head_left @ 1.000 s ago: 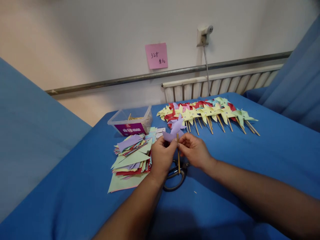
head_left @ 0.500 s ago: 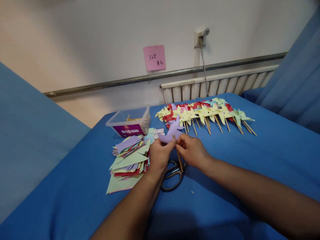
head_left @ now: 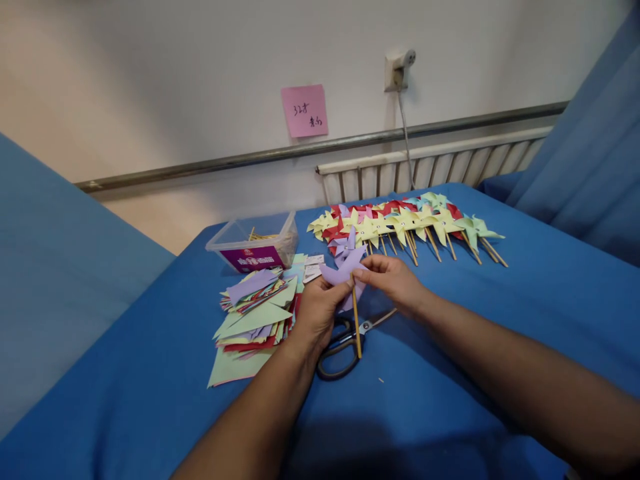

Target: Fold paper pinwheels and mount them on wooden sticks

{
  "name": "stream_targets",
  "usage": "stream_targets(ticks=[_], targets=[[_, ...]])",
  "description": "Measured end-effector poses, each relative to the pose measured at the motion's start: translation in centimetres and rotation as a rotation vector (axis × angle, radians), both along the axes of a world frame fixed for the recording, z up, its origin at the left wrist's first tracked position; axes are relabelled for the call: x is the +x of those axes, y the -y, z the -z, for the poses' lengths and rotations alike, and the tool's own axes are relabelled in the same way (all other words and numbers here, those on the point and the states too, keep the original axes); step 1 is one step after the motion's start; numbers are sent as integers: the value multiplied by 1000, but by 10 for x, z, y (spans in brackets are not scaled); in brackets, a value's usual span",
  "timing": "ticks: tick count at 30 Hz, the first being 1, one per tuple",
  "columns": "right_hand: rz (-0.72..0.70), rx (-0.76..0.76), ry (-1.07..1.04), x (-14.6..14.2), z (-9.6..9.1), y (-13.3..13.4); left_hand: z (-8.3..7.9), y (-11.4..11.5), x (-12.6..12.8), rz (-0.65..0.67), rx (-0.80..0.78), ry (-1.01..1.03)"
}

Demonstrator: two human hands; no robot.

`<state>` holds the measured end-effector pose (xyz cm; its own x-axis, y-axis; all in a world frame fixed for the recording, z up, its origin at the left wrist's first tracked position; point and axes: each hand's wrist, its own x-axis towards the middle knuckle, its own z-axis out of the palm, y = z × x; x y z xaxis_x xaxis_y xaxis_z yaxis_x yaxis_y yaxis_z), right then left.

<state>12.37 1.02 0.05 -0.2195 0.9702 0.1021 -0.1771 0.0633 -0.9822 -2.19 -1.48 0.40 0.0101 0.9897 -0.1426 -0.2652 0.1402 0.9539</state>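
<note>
A purple paper pinwheel [head_left: 341,272] on a thin wooden stick [head_left: 356,323] is between my hands, its stick hanging down at a slight tilt. My left hand [head_left: 320,307] is closed on the paper from the left, thumb against it near the stick's top. From the right, my right hand [head_left: 395,281] pinches the paper beside the same spot; its exact fingertip contact is partly hidden. Beneath them, dark-handled scissors [head_left: 367,327] lie partly open on the blue cloth, with the stick crossing in front of them.
Piled coloured paper [head_left: 255,333] lies left of my hands. Behind it stands a clear plastic box [head_left: 253,259] of sticks. Small printed cards [head_left: 313,261] lie beside it. Several finished pinwheels [head_left: 403,223] are rowed at the back, before a radiator [head_left: 440,167].
The purple pinwheel has turned in my hands, and its stick hangs straighter and lower. My right fingers have shifted up to the paper. The scissors' blades now show. The view has shifted slightly.
</note>
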Motion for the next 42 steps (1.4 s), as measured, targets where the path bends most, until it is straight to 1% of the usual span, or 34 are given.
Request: stream_targets(ticks=[2, 6, 9, 13, 18, 21, 27, 30, 34, 38, 42], targets=[[-40, -49, -35, 0, 3, -1, 0, 1, 1, 34, -9, 15], [-55, -125, -72, 0, 10, -1, 3, 0, 0, 52, -19, -16], [-60, -162, -54, 0, 12, -1, 4, -1, -1, 28, -37, -78], [-86, -174, -53, -2, 13, -1, 3, -1, -2, -28, -26, -157], [-63, -172, -61, -6, 16, -3, 4, -2, -1, -69, -18, -181], [-53, -192, -79, -6, 15, -2, 6, -2, -2, -50, -35, -143], [-111, -295, -155, -3, 9, 3, 3, 0, -1, 50, -91, 24], [-108, -283, -150, -3, 8, 3, 1, 1, -1, 51, -110, 42], [-100, -255, -136, -5, 10, 2, 2, 0, -1, 24, -113, 0], [-105, -301, -148, -5, 11, 2, 2, -1, -1, 27, -126, 41], [-137, -348, -183, -3, 9, 3, -3, 0, -1, 45, -164, 90]])
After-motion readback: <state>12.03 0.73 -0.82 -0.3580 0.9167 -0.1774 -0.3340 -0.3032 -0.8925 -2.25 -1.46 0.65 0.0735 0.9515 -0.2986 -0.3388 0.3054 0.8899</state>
